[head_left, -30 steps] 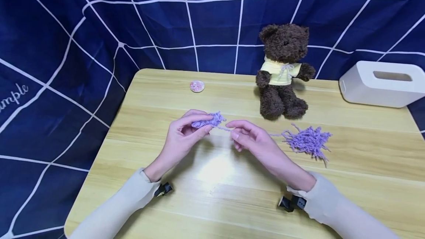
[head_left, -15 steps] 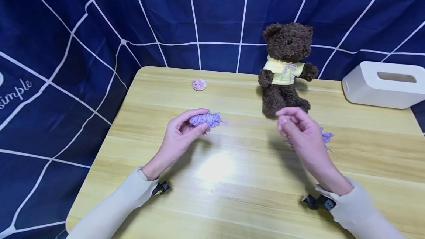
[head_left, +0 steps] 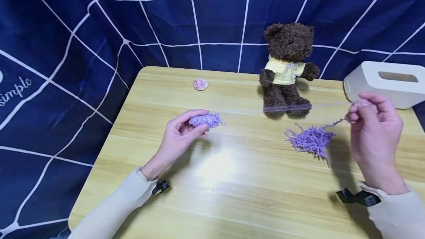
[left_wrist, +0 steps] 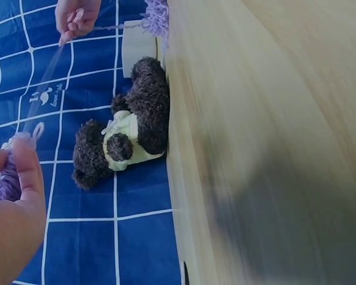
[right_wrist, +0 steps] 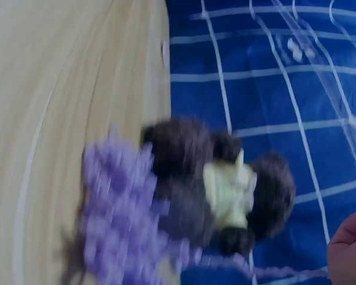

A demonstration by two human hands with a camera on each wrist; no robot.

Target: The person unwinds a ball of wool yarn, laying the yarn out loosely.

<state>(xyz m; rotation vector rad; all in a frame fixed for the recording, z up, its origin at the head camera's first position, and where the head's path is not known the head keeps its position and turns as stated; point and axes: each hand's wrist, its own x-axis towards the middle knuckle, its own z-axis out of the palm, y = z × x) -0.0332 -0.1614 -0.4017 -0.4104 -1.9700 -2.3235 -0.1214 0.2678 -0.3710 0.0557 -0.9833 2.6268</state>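
My left hand (head_left: 176, 139) holds a small bundle of wound purple yarn (head_left: 206, 120) between thumb and fingers, above the left middle of the table. Over at the right, my right hand (head_left: 375, 132) is raised and pinches a yarn strand. From its fingertips a blurred length of strand runs across to the bundle; the left wrist view shows that span too, beside a small yarn loop (left_wrist: 39, 130). Another length hangs from the right hand down to a loose pile of purple yarn (head_left: 311, 141) on the table, blurred in the right wrist view.
A brown teddy bear (head_left: 288, 43) in a yellow shirt sits at the back of the table (head_left: 232, 202). Behind the right hand stands a white tissue box (head_left: 362, 87). A round pink patterned disc (head_left: 200, 84) lies near the back edge. A blue checked cloth (head_left: 219, 17) hangs behind.
My right hand has moved far right and up from beside the bundle, drawing out a long strand and passing the yarn pile. My left hand stays nearly in place with the bundle.
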